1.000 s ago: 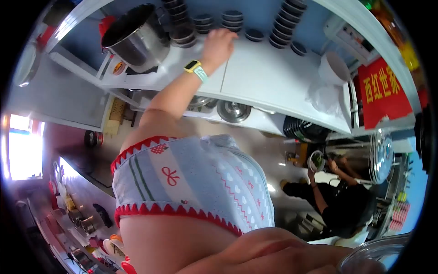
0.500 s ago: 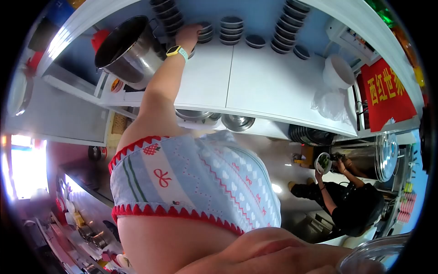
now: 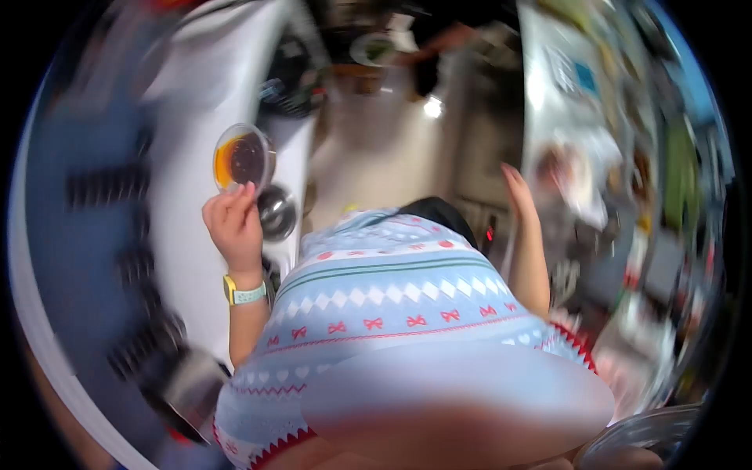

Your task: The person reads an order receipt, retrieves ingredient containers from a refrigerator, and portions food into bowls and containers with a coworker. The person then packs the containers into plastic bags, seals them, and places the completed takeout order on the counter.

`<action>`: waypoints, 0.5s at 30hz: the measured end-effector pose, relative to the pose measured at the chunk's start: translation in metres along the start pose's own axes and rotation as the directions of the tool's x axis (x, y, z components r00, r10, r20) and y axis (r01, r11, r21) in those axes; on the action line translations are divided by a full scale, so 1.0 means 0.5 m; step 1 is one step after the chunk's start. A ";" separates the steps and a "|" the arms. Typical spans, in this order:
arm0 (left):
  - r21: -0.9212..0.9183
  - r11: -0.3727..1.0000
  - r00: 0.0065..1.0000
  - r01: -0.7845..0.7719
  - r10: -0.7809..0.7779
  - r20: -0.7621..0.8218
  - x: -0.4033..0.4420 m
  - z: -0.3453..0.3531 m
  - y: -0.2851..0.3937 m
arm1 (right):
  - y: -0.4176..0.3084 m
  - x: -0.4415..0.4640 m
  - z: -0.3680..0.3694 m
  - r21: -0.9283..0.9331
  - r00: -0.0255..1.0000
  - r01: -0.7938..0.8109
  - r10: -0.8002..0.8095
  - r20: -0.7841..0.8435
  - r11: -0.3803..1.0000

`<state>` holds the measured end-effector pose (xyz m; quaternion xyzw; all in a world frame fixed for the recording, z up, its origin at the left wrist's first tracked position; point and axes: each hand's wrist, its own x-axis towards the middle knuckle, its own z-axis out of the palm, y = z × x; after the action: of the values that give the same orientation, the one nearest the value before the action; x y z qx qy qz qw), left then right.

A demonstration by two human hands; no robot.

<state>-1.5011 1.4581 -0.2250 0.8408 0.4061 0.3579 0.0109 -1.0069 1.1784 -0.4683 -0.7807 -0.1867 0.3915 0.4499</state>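
My left hand (image 3: 233,231), with a yellow watch (image 3: 229,290) on its wrist, pinches the near rim of a small round bowl (image 3: 261,153). Dark liquid fills much of this bowl, with an orange patch on one side; what it is, I cannot make out. Beside my left hand a shiny metal bowl (image 3: 277,213) shows below the white shelf (image 3: 184,266). My right hand (image 3: 517,192) is raised on the other side of my body, fingers stretched out and nothing visible in it. It is nearest to the counter on the right.
Blurred stacks of dark bowls (image 3: 110,186) line the back of the shelf, near a large metal pot (image 3: 184,392). A cluttered counter (image 3: 540,86) runs along the right. Ahead, past the aisle floor (image 3: 384,141), a co-worker's arm (image 3: 446,41) is beside a bowl of greens (image 3: 373,50).
My view has swung round toward the aisle. My left hand has left the bowl stacks on the shelf and now holds a bowl with dark liquid. My right hand has come into view.
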 end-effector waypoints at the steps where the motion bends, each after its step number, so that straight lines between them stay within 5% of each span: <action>1: -0.147 0.980 0.984 -0.134 0.149 0.097 0.040 0.065 0.064 | -0.101 -0.051 0.013 0.053 0.998 0.058 -0.059 0.009 0.997; 2: -0.277 0.931 0.944 -0.237 0.288 0.160 0.068 0.119 0.126 | -0.239 -0.115 0.035 0.171 0.996 -0.094 0.092 0.018 0.981; 4: -0.516 0.772 0.822 -0.370 0.531 0.207 0.124 0.252 0.261 | -0.275 -0.121 0.007 0.475 0.970 -0.049 -0.072 0.233 0.879; 6: -0.672 0.561 0.653 -0.484 0.743 0.150 0.154 0.350 0.394 | -0.306 -0.163 -0.019 0.701 0.943 -0.041 -0.205 0.263 0.712; 9: -0.816 0.302 0.460 -0.494 0.887 0.050 0.162 0.455 0.581 | -0.312 -0.200 -0.101 0.549 0.982 0.149 -0.188 0.015 0.823; 11: -0.857 0.217 0.424 -0.467 0.906 -0.001 0.132 0.502 0.656 | -0.253 -0.216 -0.128 0.605 0.973 0.208 -0.103 -0.204 0.768; 14: -0.885 0.164 0.416 -0.436 0.909 -0.037 0.142 0.582 0.768 | -0.190 -0.198 -0.217 0.697 0.789 0.414 0.150 -0.595 0.585; 15: -0.879 0.172 0.444 -0.444 0.894 -0.049 0.146 0.609 0.797 | -0.168 -0.183 -0.250 0.617 0.696 0.409 0.207 -0.688 0.672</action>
<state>-1.0160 1.3245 -0.2850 0.8811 -0.2583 0.2335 0.3200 -0.9612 1.0941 -0.3204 -0.6069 0.1275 0.0713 0.7812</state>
